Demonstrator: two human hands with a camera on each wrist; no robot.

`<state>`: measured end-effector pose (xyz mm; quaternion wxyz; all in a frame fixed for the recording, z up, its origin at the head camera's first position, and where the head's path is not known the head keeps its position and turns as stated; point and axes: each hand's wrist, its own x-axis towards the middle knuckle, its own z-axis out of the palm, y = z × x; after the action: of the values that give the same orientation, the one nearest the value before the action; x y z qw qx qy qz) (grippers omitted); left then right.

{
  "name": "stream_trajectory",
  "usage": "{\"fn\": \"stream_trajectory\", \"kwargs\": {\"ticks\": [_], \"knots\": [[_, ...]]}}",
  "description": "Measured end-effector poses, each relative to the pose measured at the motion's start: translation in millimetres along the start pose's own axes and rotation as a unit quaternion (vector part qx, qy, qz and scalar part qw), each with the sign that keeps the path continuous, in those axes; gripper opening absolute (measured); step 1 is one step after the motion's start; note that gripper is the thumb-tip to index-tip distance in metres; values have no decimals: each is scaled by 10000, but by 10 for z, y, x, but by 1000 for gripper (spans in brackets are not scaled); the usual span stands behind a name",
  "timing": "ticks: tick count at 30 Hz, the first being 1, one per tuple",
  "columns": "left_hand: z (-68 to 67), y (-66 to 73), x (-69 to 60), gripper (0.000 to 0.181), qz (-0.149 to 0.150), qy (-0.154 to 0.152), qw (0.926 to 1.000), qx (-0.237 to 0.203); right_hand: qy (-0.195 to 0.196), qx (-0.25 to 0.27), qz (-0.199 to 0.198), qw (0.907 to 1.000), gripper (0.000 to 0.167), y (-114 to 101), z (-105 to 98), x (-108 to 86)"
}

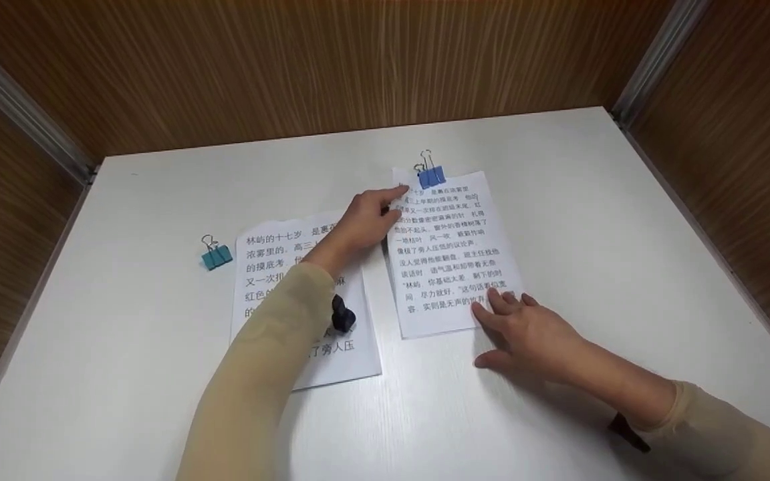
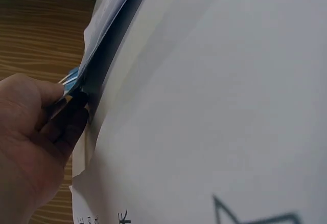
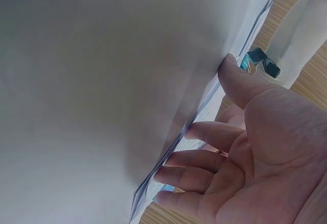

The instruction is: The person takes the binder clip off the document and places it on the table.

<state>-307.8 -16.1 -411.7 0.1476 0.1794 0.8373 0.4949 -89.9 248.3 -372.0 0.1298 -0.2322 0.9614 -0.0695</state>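
A stack of printed sheets [image 1: 452,250] lies right of centre, with a blue binder clip [image 1: 432,176] on its top edge. My left hand [image 1: 365,217] grips the stack's left edge near the upper corner. In the left wrist view that edge stands a little off the table, and the left fingers [image 2: 69,124] are in shadow beside it. My right hand [image 1: 535,334] rests with spread, relaxed fingers on the stack's lower right corner, its thumb reaching toward the table. Below the left forearm lies a second printed stack [image 1: 271,240], partly hidden.
A teal binder clip [image 1: 216,256] lies loose left of the second stack. The white table [image 1: 425,414] is bounded by wood-grain panels [image 1: 331,67] at the back and sides. A small black device [image 1: 343,314] sits at the left wrist.
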Motion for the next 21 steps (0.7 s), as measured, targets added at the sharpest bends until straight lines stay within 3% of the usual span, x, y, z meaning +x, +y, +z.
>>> {"fn": "stream_trajectory", "kwargs": {"ticks": [8, 15, 21], "knots": [[26, 18, -17, 56, -157, 98, 9995, -269, 60, 7, 2, 10000, 81, 6, 1, 4], [57, 51, -19, 58, -91, 222, 9988, -417, 56, 60, 68, 9999, 79, 41, -3, 17], [36, 130, -53, 57, -42, 430, 9962, -756, 144, 460, 139, 9987, 78, 125, -27, 58]]}}
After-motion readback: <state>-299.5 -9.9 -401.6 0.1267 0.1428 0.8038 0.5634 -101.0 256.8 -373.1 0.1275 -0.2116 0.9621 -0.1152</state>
